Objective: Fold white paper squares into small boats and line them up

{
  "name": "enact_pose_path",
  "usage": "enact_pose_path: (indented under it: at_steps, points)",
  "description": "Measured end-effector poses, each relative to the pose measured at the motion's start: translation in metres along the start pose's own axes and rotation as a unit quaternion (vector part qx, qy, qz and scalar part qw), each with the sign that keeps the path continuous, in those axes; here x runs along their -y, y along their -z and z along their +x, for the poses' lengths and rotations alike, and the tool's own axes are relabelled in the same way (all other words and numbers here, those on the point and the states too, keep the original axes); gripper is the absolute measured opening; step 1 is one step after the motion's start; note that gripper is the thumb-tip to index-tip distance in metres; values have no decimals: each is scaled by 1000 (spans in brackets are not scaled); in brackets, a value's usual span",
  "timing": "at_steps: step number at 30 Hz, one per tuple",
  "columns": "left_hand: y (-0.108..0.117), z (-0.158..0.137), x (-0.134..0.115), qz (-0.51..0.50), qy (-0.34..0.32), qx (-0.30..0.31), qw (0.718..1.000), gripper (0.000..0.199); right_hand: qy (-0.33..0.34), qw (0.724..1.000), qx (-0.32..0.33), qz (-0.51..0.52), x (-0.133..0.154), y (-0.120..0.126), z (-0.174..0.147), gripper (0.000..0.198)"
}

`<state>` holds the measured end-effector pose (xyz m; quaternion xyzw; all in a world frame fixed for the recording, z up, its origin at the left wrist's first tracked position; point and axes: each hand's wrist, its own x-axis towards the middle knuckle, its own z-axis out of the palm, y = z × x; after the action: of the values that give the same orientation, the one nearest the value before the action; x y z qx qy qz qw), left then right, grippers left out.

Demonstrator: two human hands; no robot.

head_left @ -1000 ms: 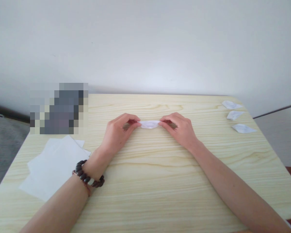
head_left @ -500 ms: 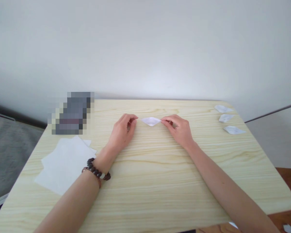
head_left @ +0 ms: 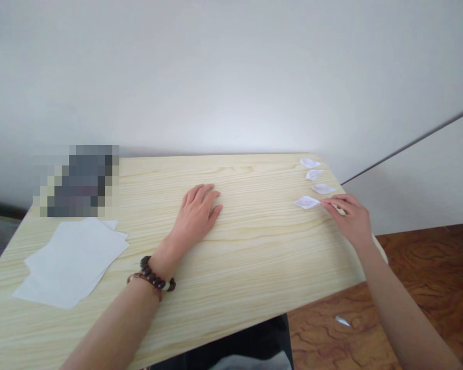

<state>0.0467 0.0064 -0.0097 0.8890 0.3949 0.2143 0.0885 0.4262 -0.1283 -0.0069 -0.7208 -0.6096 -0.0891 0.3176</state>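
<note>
Pinched by its right tip, a small folded white paper boat is between the thumb and fingers of my right hand, low over or on the table's right side. Just behind it, three similar folded paper pieces lie in a column: the nearest, the middle one and the farthest. My left hand rests palm down on the table with its fingers apart and holds nothing. A dark beaded bracelet circles that wrist.
Loose white paper sheets overlap on the left of the wooden table. A dark, pixelated object lies behind them. A pale wall borders the table's back. On the brown floor lies a small white scrap.
My left hand has let go of the folded paper boat and flattened onto the table. My right hand has carried it rightward, beside the other three. The view has turned right.
</note>
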Motion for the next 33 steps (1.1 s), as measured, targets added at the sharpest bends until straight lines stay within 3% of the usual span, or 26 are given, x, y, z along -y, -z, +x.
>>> enact_pose_path:
  at_steps: [7,12,18,23,28,33]
  points:
    - [2,0,1,-8,-3,-4,1000,32,-31,996,-48,-72,-46,24,-7,33]
    - [2,1,1,-8,-7,0,1000,34,-39,996,-47,-68,-41,18,-11,35]
    - [0,-1,3,3,-11,0,1000,37,-11,996,-72,-43,3,10,-5,23]
    - [0,-3,1,36,-25,39,998,47,25,998,-54,31,35,-14,2,17]
    - [1,-7,-3,58,-24,61,996,48,110,989,1,100,78,-54,6,16]
    - [14,-25,-4,95,3,79,992,43,153,975,102,121,143,-93,17,21]
